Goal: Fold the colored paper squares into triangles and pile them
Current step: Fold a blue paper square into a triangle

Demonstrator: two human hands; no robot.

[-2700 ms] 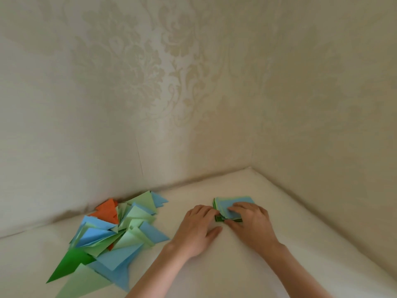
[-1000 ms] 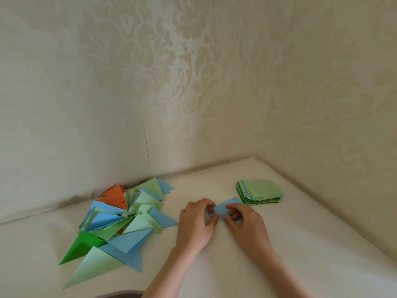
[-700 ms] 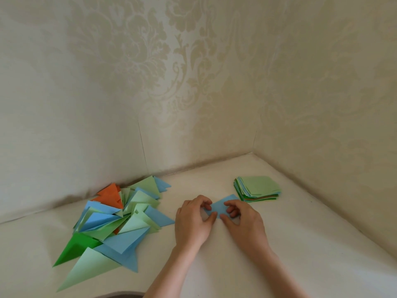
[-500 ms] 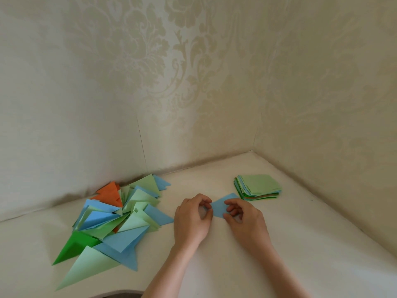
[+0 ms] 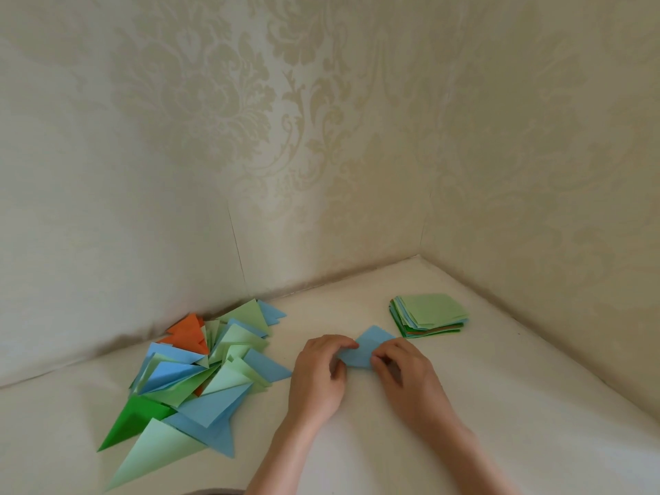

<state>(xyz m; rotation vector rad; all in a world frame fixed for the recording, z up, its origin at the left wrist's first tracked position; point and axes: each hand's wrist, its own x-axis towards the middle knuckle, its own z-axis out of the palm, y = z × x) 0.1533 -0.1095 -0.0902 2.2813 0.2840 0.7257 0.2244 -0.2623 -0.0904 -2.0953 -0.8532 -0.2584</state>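
Note:
A blue paper square (image 5: 364, 350) lies between my hands on the white surface, one part of it raised in a fold. My left hand (image 5: 319, 376) pinches its left corner with curled fingers. My right hand (image 5: 410, 378) pinches its right side. A stack of unfolded squares (image 5: 430, 316), light green on top, sits just beyond my right hand. A loose pile of folded triangles (image 5: 200, 373) in blue, light green, dark green and orange spreads out on the left.
Two patterned cream walls (image 5: 321, 155) meet in a corner right behind the white surface (image 5: 518, 423). The triangle pile reaches back to the left wall's base. The square stack lies close to the right wall.
The blue square was taken off the stack and drawn toward me. Both hands now pinch it and one part has lifted into a fold. The light green sheet now tops the stack.

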